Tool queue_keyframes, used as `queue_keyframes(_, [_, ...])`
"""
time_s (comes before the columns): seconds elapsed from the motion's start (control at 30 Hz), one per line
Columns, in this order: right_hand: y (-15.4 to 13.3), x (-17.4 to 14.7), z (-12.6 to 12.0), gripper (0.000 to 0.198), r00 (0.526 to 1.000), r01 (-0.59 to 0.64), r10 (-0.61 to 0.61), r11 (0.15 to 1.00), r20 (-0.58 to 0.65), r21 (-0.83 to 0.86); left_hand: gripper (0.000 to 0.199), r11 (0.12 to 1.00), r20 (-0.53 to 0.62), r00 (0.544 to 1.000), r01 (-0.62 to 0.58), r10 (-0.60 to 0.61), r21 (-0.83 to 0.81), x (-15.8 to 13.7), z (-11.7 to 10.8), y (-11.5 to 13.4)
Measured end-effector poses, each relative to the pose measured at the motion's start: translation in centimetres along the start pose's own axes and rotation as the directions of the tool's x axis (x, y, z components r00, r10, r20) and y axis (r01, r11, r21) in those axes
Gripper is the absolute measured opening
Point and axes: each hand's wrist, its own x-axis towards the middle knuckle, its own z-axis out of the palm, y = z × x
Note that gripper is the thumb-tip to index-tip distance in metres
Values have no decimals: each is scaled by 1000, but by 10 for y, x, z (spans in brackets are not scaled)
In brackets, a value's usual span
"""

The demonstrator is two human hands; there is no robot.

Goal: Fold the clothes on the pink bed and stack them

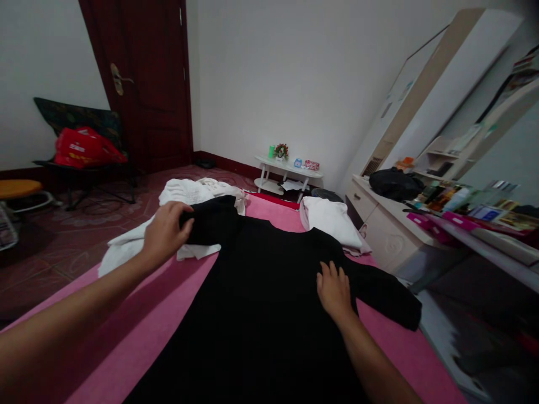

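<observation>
A black long-sleeved top (273, 303) lies spread out on a pink bed cover (168, 314), its neckline pointing away from me. My left hand (168, 227) is closed on the end of its left sleeve, fingers and thumb pinching the cuff. That sleeve reaches over some crumpled white clothes (185, 192). On the right side of the top's chest, my right hand (334, 287) rests with its fingers stretched out and apart. The right sleeve (387, 292) lies outward across the pink cover.
Folded white clothes (330, 219) lie at the bed's far right corner. A low white table (290, 166) stands against the wall. On the right is a dresser (370, 207) with bottles and a black bag (396, 183). A chair at left bears a red bag (86, 147).
</observation>
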Motion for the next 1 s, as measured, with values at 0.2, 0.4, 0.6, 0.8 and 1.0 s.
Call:
queue_keyframes(0.2, [6, -3, 14, 45, 999, 12, -10, 999, -40, 36, 71, 926, 297, 878, 344, -375, 155, 32, -2, -60])
queue_keyframes(0.4, [10, -2, 20, 44, 994, 36, -25, 994, -102, 101, 39, 982, -44, 987, 161, -157, 97, 54, -20, 13])
queue_keyframes(0.6, [25, 2, 30, 45, 969, 94, 22, 886, -246, 453, 26, 521, 192, 486, -762, 853, -385, -14, -32, 162])
queue_keyframes(0.8, [31, -1, 21, 43, 927, 37, 289, 562, -238, 826, 19, 511, 364, 359, -642, 859, -572, -89, -16, 153])
queue_keyframes(1.0, [9, -4, 4, 46, 987, 58, 106, 479, -123, 876, 30, 954, 545, 785, -203, 294, -222, -85, -25, 75])
